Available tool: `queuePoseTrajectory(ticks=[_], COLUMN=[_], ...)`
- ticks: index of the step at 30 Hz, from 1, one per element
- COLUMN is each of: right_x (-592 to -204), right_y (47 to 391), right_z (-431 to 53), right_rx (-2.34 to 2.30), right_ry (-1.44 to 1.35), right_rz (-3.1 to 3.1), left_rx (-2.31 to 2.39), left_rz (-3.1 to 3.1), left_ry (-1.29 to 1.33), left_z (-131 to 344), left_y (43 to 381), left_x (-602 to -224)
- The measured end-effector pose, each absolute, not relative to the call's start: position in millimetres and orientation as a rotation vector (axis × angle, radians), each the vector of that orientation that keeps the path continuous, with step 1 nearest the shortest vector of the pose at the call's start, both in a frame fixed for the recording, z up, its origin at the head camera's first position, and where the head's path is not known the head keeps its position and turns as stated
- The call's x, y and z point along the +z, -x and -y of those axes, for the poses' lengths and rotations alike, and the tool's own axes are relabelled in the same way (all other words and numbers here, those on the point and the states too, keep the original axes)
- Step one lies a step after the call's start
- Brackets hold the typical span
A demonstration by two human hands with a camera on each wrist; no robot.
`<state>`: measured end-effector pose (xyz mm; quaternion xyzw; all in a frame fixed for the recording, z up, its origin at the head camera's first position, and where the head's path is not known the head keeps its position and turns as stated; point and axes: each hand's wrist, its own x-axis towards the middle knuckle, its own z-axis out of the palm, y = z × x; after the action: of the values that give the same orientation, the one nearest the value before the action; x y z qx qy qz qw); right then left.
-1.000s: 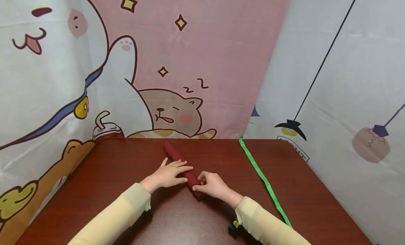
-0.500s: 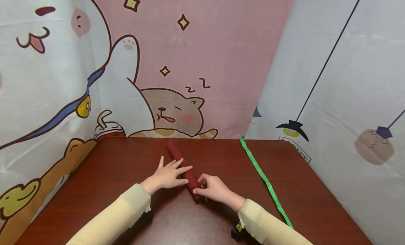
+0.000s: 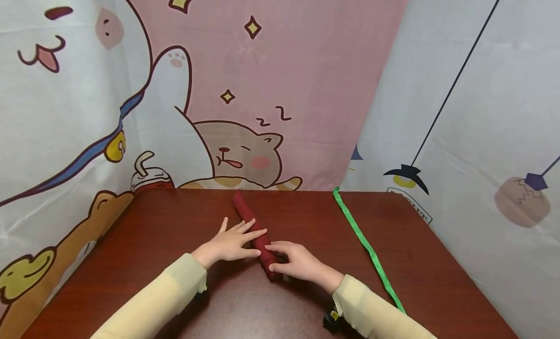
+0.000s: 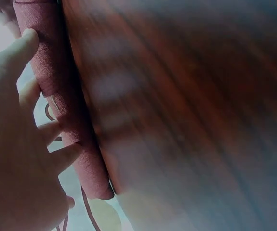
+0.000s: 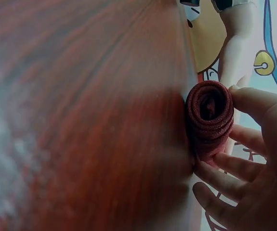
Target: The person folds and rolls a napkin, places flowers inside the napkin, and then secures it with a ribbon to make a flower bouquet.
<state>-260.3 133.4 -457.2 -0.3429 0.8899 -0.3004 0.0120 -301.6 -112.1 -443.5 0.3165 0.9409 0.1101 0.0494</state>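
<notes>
A dark red cloth (image 3: 245, 211), rolled into a long tube, lies slanting away across the table. My left hand (image 3: 229, 244) rests against its left side with spread fingers; in the left wrist view the fingertips lie along the roll (image 4: 54, 57). At the near end, my right hand (image 3: 297, 263) has its thumb and index finger on top of the cloth. The right wrist view looks into the roll's coiled end (image 5: 210, 132), with the thumb (image 5: 254, 101) at its upper edge and loosely straight fingers (image 5: 225, 183) down its side.
A green ribbon (image 3: 367, 246) runs lengthwise on the right part of the brown table (image 3: 175, 222). Below the right cuff sits a small black object (image 3: 331, 320) with a yellow mark. A curtain (image 3: 315, 86) with cartoon prints hangs behind and around the table.
My right fingers have straightened from a curled pinch at the near end and now reach over the roll. The left hand stays on the roll, its fingers a little more spread than at first.
</notes>
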Motion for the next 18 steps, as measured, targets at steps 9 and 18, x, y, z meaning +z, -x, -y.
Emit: queuePoseTrajectory(ticks=[9,18], right_x=[-454,-453], right_y=[254,246], right_z=[-137,-142], right_rx=[-0.772,-0.698], right_ry=[1.071,1.101], right_rz=[-2.800,-2.795], left_rx=[0.357,0.389], left_rz=[-2.792,-2.727], left_ry=[-1.110,-1.236], left_z=[110,105], left_y=[311,318], left_x=[-443,-444])
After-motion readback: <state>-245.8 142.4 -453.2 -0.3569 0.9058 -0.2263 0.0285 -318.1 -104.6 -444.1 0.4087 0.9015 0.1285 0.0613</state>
